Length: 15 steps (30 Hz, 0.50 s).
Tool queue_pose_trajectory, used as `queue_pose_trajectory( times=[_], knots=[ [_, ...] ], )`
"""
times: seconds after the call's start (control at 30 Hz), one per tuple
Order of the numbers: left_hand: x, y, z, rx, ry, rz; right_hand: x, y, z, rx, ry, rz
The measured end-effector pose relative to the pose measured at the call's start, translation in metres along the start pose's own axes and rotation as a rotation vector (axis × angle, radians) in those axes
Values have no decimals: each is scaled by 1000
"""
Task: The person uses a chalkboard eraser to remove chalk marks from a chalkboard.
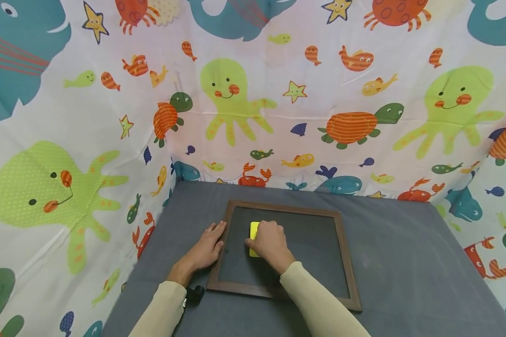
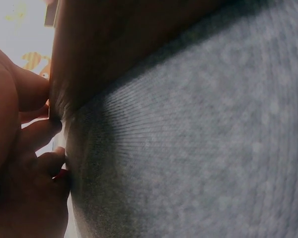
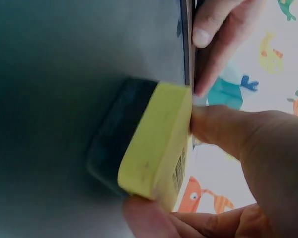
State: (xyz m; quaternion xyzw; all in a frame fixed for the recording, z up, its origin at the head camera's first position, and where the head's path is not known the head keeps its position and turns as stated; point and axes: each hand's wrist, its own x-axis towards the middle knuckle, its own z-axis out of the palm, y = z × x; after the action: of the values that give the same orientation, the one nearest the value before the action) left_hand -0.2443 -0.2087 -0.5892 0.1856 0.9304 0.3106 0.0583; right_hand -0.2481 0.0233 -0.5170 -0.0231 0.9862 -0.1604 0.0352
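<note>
A small blackboard (image 1: pixel 308 248) with a brown wooden frame (image 1: pixel 346 252) lies flat on the grey cloth. My right hand (image 1: pixel 271 241) grips a yellow and black board eraser (image 1: pixel 254 252) over the left half of the board. In the right wrist view, thumb and fingers pinch the yellow body of the eraser (image 3: pixel 154 139), its dark side toward the board surface. My left hand (image 1: pixel 205 248) rests at the frame's left edge, fingers extended and touching the wood. Close up in the left wrist view, the fingers (image 2: pixel 39 134) lie against the dark frame side (image 2: pixel 99 44).
Grey cloth (image 1: pixel 405 262) covers the table around the board. Behind and at both sides hangs a white curtain (image 1: pixel 270 61) printed with sea animals. A black strap or device (image 1: pixel 195 295) sits by the left wrist.
</note>
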Motion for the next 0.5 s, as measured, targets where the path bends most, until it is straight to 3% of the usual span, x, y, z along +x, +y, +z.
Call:
queue_pose_trajectory(
  times=[0.23,0.5],
  knots=[
    [2,0,2,11,8,-26,2,-16,4,-3,-19,-43],
    [0,3,0,-3,5,-26,5,-17,6,2,-19,-34]
  ],
)
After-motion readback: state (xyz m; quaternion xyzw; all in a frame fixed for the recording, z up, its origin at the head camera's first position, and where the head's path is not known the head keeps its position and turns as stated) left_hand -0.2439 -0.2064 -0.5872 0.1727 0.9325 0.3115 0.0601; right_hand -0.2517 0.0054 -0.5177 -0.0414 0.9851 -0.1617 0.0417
